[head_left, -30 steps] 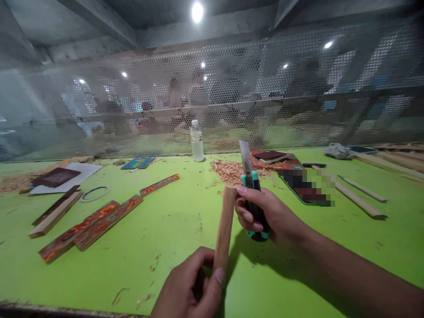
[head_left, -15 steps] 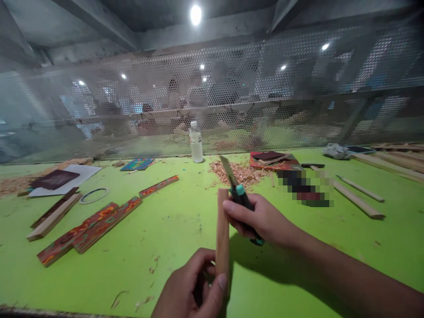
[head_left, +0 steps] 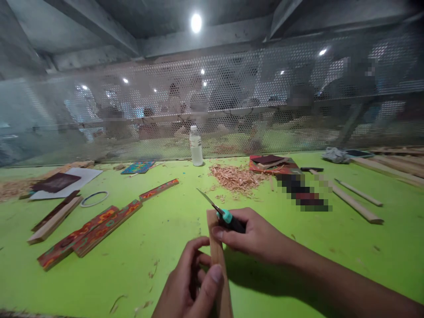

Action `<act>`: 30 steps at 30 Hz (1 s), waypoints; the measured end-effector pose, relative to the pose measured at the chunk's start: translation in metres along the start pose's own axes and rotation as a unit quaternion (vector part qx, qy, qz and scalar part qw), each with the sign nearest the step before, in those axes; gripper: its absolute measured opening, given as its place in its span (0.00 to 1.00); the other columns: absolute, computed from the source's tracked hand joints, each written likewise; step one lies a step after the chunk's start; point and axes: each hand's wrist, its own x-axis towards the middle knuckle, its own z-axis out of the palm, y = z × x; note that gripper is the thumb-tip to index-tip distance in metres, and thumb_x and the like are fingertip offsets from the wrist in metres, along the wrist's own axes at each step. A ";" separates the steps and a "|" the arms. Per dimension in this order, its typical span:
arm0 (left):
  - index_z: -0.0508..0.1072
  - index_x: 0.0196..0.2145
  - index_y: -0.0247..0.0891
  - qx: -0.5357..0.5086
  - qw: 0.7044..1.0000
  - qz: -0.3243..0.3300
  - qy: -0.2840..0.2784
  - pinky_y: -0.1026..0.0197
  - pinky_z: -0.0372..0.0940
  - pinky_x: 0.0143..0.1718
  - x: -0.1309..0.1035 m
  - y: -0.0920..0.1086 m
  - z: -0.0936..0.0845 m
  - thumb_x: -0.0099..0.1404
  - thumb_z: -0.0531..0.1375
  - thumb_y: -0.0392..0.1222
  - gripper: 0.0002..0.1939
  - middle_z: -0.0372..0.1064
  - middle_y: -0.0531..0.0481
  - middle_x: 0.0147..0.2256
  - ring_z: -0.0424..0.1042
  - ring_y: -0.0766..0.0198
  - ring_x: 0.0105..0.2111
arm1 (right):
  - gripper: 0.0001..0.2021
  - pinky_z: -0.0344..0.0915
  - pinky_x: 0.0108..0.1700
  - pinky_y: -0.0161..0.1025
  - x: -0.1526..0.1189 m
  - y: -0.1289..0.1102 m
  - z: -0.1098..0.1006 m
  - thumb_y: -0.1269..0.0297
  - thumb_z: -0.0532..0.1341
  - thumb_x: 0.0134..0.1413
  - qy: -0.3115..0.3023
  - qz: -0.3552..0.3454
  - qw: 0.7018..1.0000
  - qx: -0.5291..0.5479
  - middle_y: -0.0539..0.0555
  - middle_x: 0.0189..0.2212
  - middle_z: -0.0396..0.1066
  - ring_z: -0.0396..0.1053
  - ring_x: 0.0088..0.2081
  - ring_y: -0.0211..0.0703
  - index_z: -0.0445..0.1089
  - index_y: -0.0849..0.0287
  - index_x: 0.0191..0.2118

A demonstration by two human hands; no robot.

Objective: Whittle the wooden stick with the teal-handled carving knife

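A light brown wooden strip [head_left: 217, 251] stands tilted near the front of the green table, its upper end leaning left. Around its lower part, my left hand [head_left: 195, 282] is closed, thumb on the near face. My right hand [head_left: 256, 234] grips a black and teal utility knife [head_left: 226, 216] by the handle, and its thumb rests on the strip near the top. The knife's blade points up and left, past the strip's upper end. Part of the knife handle is hidden by my right hand.
Wood shavings [head_left: 235, 179] lie beyond my hands, with a water bottle [head_left: 196, 148] behind them. Painted strips [head_left: 107, 227] and a white ring [head_left: 94, 198] are at left. At right are wooden sticks [head_left: 357, 203] and a grey cloth [head_left: 335, 155]. A perforated screen [head_left: 225, 101] crosses the back.
The knife has turned from pointing steeply up to slanting left. My right hand has moved slightly down and left, and the strip's top has tilted left and lower.
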 end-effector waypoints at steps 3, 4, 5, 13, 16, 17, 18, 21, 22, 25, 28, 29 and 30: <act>0.61 0.65 0.46 -0.041 0.999 0.009 0.008 0.60 0.67 0.54 0.009 0.012 0.000 0.74 0.56 0.60 0.28 0.72 0.44 0.56 0.72 0.57 0.53 | 0.15 0.55 0.31 0.34 0.000 0.002 -0.001 0.53 0.71 0.57 -0.010 -0.018 0.999 0.033 0.44 0.25 0.60 0.55 0.27 0.35 0.70 0.59 0.32; 0.61 0.66 0.48 -0.035 0.999 0.022 0.012 0.60 0.65 0.57 0.013 0.019 0.000 0.74 0.57 0.59 0.28 0.71 0.45 0.57 0.71 0.57 0.56 | 0.15 0.56 0.31 0.34 0.000 0.003 -0.002 0.52 0.70 0.57 -0.016 -0.025 0.999 0.041 0.44 0.25 0.61 0.55 0.27 0.35 0.71 0.59 0.33; 0.62 0.65 0.49 -0.025 0.999 0.038 0.015 0.60 0.63 0.60 0.018 0.026 0.001 0.74 0.57 0.58 0.26 0.71 0.47 0.58 0.70 0.57 0.57 | 0.16 0.56 0.31 0.34 0.000 0.003 -0.003 0.51 0.69 0.58 -0.019 -0.031 0.998 0.044 0.44 0.25 0.61 0.55 0.26 0.35 0.71 0.59 0.33; 0.72 0.52 0.42 -0.011 0.995 0.080 0.065 0.63 0.68 0.32 0.034 0.049 0.010 0.75 0.55 0.57 0.18 0.76 0.49 0.39 0.73 0.63 0.29 | 0.16 0.51 0.29 0.34 -0.006 -0.008 -0.022 0.49 0.64 0.64 0.038 -0.054 0.991 -0.113 0.44 0.25 0.58 0.54 0.27 0.35 0.70 0.58 0.33; 0.68 0.48 0.43 -0.066 0.984 0.082 0.143 0.65 0.65 0.31 0.029 0.040 0.008 0.75 0.55 0.55 0.14 0.68 0.56 0.29 0.69 0.64 0.27 | 0.17 0.53 0.30 0.35 -0.007 -0.011 -0.028 0.47 0.65 0.62 0.075 -0.063 0.967 -0.236 0.46 0.25 0.62 0.57 0.28 0.37 0.70 0.57 0.34; 0.66 0.47 0.43 -0.079 0.980 0.083 0.165 0.66 0.64 0.29 0.027 0.038 0.006 0.75 0.55 0.55 0.13 0.65 0.58 0.27 0.67 0.65 0.26 | 0.19 0.54 0.30 0.35 -0.007 -0.012 -0.030 0.45 0.65 0.62 0.084 -0.066 0.956 -0.273 0.46 0.25 0.63 0.58 0.28 0.38 0.69 0.57 0.33; 0.66 0.47 0.43 -0.083 0.976 0.084 0.185 0.66 0.62 0.27 0.025 0.037 0.005 0.75 0.55 0.55 0.13 0.63 0.59 0.27 0.65 0.65 0.24 | 0.20 0.54 0.30 0.35 -0.008 -0.013 -0.031 0.44 0.63 0.63 0.087 -0.071 0.948 -0.299 0.46 0.25 0.64 0.59 0.28 0.38 0.69 0.57 0.33; 0.67 0.47 0.43 -0.039 0.969 0.095 0.223 0.65 0.61 0.27 0.023 0.036 0.002 0.73 0.57 0.55 0.14 0.63 0.57 0.30 0.64 0.65 0.26 | 0.21 0.56 0.30 0.36 -0.011 -0.017 -0.032 0.45 0.55 0.70 0.088 -0.089 0.936 -0.328 0.48 0.26 0.66 0.61 0.28 0.39 0.68 0.57 0.35; 0.68 0.48 0.43 -0.012 0.967 0.103 0.231 0.65 0.62 0.29 0.023 0.036 0.001 0.73 0.57 0.55 0.14 0.65 0.55 0.31 0.65 0.64 0.28 | 0.21 0.57 0.30 0.36 -0.012 -0.019 -0.031 0.46 0.53 0.71 0.086 -0.094 0.934 -0.335 0.49 0.26 0.66 0.62 0.28 0.40 0.68 0.57 0.35; 0.71 0.50 0.43 0.025 0.968 0.122 0.219 0.64 0.65 0.37 0.024 0.037 -0.003 0.73 0.58 0.53 0.14 0.69 0.52 0.35 0.70 0.60 0.37 | 0.18 0.60 0.31 0.36 -0.015 -0.021 -0.024 0.48 0.53 0.72 0.065 -0.109 0.924 -0.360 0.50 0.28 0.71 0.66 0.29 0.41 0.70 0.56 0.37; 0.72 0.47 0.43 0.000 0.974 0.121 0.191 0.64 0.66 0.39 0.024 0.038 -0.004 0.72 0.59 0.58 0.17 0.71 0.52 0.35 0.71 0.60 0.38 | 0.14 0.65 0.34 0.36 -0.018 -0.021 -0.020 0.51 0.55 0.72 0.045 -0.124 0.919 -0.371 0.51 0.32 0.76 0.73 0.32 0.43 0.74 0.53 0.45; 0.73 0.46 0.43 -0.004 0.974 0.116 0.194 0.64 0.66 0.38 0.024 0.039 -0.004 0.71 0.59 0.60 0.18 0.71 0.53 0.34 0.71 0.60 0.37 | 0.13 0.66 0.35 0.36 -0.019 -0.020 -0.019 0.52 0.56 0.71 0.047 -0.129 0.918 -0.373 0.51 0.33 0.78 0.74 0.33 0.43 0.74 0.51 0.49; 0.73 0.44 0.42 -0.004 0.973 0.109 0.204 0.64 0.65 0.37 0.024 0.039 -0.004 0.71 0.59 0.62 0.20 0.71 0.53 0.33 0.70 0.60 0.36 | 0.14 0.67 0.35 0.36 -0.020 -0.020 -0.019 0.53 0.57 0.71 0.050 -0.134 0.915 -0.377 0.51 0.34 0.79 0.76 0.34 0.44 0.74 0.50 0.52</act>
